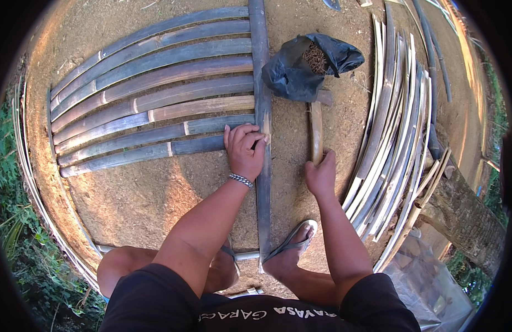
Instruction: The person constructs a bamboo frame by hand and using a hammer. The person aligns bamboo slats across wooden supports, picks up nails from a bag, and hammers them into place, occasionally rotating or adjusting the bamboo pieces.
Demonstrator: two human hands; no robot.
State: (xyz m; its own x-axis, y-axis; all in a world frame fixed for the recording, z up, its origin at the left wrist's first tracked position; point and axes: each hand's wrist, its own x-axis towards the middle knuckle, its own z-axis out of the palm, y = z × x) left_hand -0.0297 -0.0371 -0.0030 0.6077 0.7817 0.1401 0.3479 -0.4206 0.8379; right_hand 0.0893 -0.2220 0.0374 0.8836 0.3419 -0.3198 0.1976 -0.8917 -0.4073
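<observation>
From my distant seat, the leftmost things are the bamboo slats [156,99] on the ground; the nearest slat [145,154] could swing askew if only its right end is steadied. My left hand [246,149] curls over that end beside the dark pole [261,72], and I cannot tell whether its fingertips pinch anything. A stray blow there would bruise those fingers. My right hand [321,172] is wrapped firmly around the handle of the hammer [316,133]; a careless lift might snag the black bag [292,77] and spill the thin brown pieces [315,58] inside.

As for direction, the nearest slat has its long axis crosswise, its left end bending toward me and its right end meeting the pole. The pole runs away from me, nearly square to the slats. Right of it, the hammer lies roughly parallel, its head pointing away, just by the bag.
</observation>
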